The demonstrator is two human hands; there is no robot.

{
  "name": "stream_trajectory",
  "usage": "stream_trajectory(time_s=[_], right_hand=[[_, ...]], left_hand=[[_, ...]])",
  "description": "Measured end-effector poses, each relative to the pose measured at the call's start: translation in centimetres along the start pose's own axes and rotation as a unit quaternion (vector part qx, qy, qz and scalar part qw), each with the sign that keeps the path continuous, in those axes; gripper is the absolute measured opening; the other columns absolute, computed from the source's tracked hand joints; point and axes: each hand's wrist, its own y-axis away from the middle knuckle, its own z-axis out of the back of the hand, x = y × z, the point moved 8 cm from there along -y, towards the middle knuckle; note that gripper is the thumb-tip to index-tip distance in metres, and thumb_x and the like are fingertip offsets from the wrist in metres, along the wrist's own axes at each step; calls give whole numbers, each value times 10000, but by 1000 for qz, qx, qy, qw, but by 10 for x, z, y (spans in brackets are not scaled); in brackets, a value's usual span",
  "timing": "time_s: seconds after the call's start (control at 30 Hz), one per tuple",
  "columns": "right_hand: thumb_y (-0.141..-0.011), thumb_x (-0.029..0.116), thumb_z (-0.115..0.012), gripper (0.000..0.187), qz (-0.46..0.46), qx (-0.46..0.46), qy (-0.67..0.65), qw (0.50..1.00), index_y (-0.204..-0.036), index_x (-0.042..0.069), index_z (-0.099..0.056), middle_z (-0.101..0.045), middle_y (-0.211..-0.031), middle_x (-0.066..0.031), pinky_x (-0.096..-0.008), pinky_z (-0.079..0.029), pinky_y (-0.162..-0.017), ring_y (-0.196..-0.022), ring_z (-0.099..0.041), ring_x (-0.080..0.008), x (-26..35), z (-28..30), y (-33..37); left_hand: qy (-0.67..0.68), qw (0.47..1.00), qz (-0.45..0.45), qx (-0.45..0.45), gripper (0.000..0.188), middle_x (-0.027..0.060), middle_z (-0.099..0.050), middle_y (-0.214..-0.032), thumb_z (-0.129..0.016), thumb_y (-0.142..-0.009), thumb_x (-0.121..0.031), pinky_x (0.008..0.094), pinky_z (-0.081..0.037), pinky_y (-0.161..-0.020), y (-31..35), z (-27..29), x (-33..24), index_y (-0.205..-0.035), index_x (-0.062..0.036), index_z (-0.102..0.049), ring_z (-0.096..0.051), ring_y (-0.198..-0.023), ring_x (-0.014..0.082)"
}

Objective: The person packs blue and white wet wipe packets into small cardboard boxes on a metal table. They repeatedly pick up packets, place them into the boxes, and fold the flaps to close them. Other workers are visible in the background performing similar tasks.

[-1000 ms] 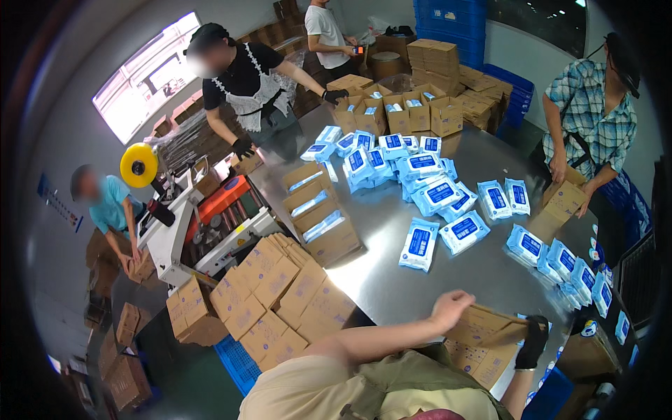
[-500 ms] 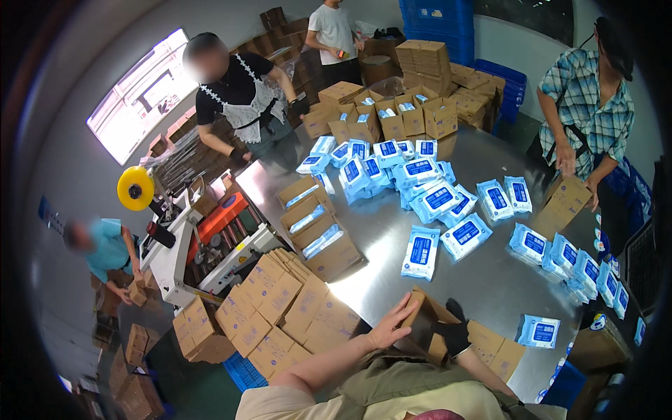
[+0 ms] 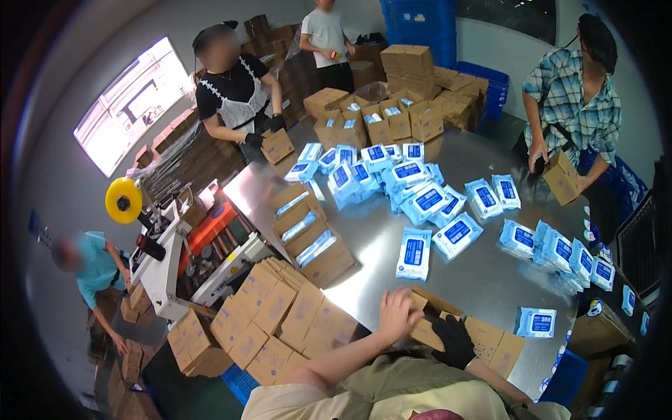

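Observation:
In front of me is a small brown cardboard box (image 3: 440,302), its top open and its inside dark. The bare fingers of my left hand (image 3: 399,316) are bent against the box's left side. My right hand (image 3: 455,341), in a black glove, grips the near side, with its fingers over the flap. To the right of that glove lie flat brown cartons (image 3: 498,344). Beyond the box, blue-and-white packs of wipes (image 3: 414,253) lie on the metal table (image 3: 357,287). The underside of the box is hidden.
Stacked flat cartons (image 3: 269,318) and a sealing machine (image 3: 203,259) stand at the left. Filled boxes (image 3: 315,248) line the table's left edge. More wipes packs (image 3: 560,248) sit at right. Co-workers handle boxes at the far left and right.
My gloved hand has come out of the box's opening onto its near side, and the box has tipped. My left hand's fingers have bent. The co-worker across the table now holds a box.

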Motion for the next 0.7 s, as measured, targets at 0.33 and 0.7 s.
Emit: stream_trajectory(time_s=[0.33, 0.7], right_hand=[[-611, 235, -747, 673, -14, -32, 30, 999, -1216, 74, -502, -449, -1290, -160, -530, -222, -1047, -1261, -338, -374, -8, -3, -8], [-764, 216, -675, 697, -250, -125, -298, 913, -1361, 97, -335, -534, -1230, -139, -378, -422, -945, -1137, -510, -247, -87, 52, 3]], left_hand=[[-123, 938, -263, 187, 722, 132, -497, -1253, -674, -697, -470, 436, -211, -1089, 4, -8, -38, -1222, -16, -477, -361, -1281, 268], [676, 618, 303, 263, 591, 114, -576, -1111, -483, -896, -490, 365, -514, -794, 13, -99, 27, -1233, -9, -421, -595, -965, 201]])
